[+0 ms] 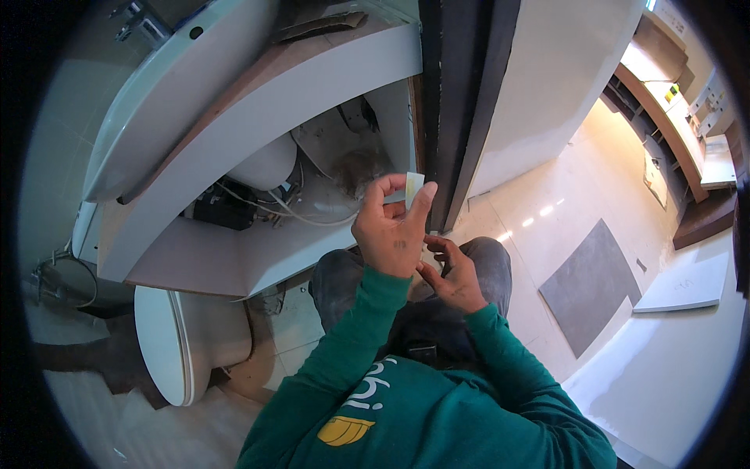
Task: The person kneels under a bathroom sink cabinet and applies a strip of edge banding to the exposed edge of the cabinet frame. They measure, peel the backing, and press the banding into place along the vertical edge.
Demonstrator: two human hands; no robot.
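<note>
My left hand [391, 238] is raised in front of the open vanity cabinet. Between its thumb and fingers it pinches a small flat white strip [414, 187] with a yellowish face. Just below and to the right, my right hand [455, 280] is curled close to the left wrist. Its thumb and fingertips come together, and whatever they hold, if anything, is too small or hidden to name. Both hands are above my knees.
The white curved cabinet [266, 86] holds a black box [223, 207], hoses and a white basin underside. A toilet [168, 340] stands at lower left. Beside the dark door frame [461, 102], a grey sheet [590, 289] lies on the tiled floor, with a white panel [683, 283] further right.
</note>
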